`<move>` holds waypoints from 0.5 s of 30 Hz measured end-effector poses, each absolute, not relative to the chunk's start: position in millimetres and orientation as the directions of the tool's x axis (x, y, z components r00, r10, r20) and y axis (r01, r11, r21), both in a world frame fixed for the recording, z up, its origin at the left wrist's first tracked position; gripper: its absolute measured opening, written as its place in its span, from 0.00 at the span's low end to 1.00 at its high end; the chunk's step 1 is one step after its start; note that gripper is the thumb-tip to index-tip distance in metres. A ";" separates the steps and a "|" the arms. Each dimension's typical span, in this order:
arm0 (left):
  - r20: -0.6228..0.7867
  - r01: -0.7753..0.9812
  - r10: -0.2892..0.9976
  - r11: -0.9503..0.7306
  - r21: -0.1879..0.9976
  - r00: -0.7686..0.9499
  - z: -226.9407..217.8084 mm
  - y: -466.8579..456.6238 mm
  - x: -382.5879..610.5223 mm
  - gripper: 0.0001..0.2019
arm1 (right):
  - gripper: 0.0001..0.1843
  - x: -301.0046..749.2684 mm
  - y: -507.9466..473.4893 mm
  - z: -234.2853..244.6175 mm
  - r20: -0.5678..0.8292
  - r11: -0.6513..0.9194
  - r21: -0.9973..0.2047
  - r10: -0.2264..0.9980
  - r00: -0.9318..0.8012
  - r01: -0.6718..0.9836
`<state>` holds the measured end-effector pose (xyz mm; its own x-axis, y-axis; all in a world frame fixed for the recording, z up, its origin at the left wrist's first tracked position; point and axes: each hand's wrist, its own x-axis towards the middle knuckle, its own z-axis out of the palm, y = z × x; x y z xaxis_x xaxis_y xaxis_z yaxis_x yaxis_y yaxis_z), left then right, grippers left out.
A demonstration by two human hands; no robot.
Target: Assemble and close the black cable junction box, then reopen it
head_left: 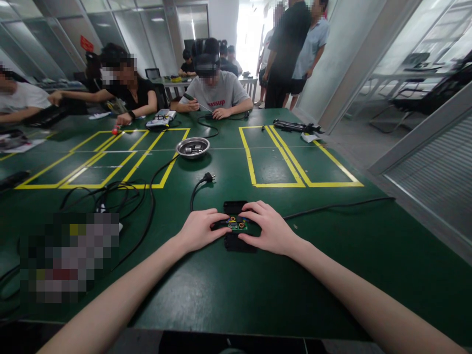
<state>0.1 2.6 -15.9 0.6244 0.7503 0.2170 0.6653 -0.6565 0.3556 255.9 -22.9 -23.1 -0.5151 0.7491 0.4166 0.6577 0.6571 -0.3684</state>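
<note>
A small green circuit board [240, 227] with copper coils on it lies between my hands near the table's front. My left hand [199, 230] pinches the board's left end between thumb and fingers. At the right end, the fingers and thumb of my right hand [271, 227] are curled round the board and partly hide it. Two black plastic case halves lie by it, one half [236, 204] just beyond the board and the other half [240, 244] on the near side. Black cords run out past both hands.
A plug [208, 177] on a black cord lies ahead of my left hand. Further off stands a metal bowl [192, 147] holding small metal parts. Tangled cables [121, 196] and a blurred-out object lie left. Across the green table [206, 300], a person holds a screwdriver [190, 97].
</note>
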 end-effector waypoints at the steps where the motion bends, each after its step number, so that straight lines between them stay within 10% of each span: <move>1: 0.217 0.666 0.751 -0.656 0.356 0.623 -16.0 2.9 0.1 0.15 | 0.20 255.5 -22.1 -23.7 0.418 0.654 -0.379 0.753 -0.509 0.655; 15: 0.220 0.671 0.757 -0.649 0.358 0.615 -13.8 4.4 -0.5 0.15 | 0.29 255.9 -17.6 -23.3 0.440 0.620 -0.467 0.781 -0.442 0.630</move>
<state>-0.5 4.4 -13.8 0.6152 0.7572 0.2196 0.6714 -0.6492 0.3576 255.9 -17.6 -23.3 -0.4424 0.7814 0.4401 0.6303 0.6200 -0.4672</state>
